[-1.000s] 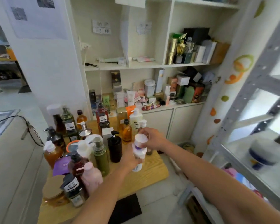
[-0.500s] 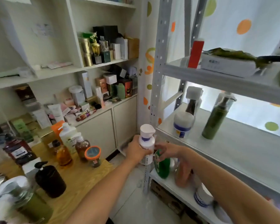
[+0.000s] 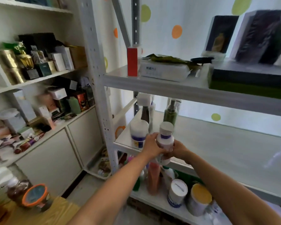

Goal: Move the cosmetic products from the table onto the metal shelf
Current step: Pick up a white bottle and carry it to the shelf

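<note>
You have 2 hands on the white bottle (image 3: 166,138) with the purple band. Your left hand (image 3: 150,146) wraps its left side, fingers curled round the body, and your right hand (image 3: 179,149) clasps it from the right and from below. The bottle is upright, cap up, held at the front edge of the middle tier of the metal shelf (image 3: 225,143). Its base hangs in front of the rail, and whether it touches the rail cannot be told. Just beside it on that tier, to the left, stands a white jar (image 3: 139,133) with a blue band, with a dark bottle (image 3: 145,112) and a green pump bottle (image 3: 169,115) behind. The wooden table (image 3: 58,213) lies at lower left, well apart from your hands — an orange-rimmed jar (image 3: 35,194) stands on it.
</note>
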